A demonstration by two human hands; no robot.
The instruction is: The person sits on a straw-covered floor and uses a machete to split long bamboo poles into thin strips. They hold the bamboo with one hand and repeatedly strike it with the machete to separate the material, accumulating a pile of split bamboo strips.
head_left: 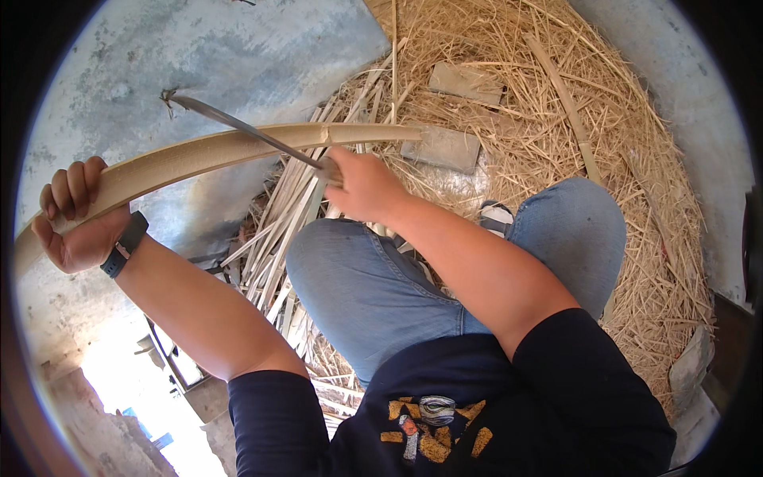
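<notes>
A long split bamboo strip [230, 149] runs from the left edge to the middle of the view, its pale inner side showing. My left hand [79, 215] is wrapped round its left part; a dark band circles that wrist. In my right hand [362, 184] is the handle of a long dark-bladed knife [246, 127]. The blade slants up and left across the strip; whether it touches the strip I cannot tell. The strip's far end reaches a flat grey block [443, 149].
Bamboo shavings [636, 262] cover the floor around my bent legs [358, 278]. Thin split strips [274, 246] lie piled left of my knee. Another flat block [467, 82] and a loose bamboo length [566, 103] lie among the shavings. A grey-blue wall [238, 48] stands at the upper left.
</notes>
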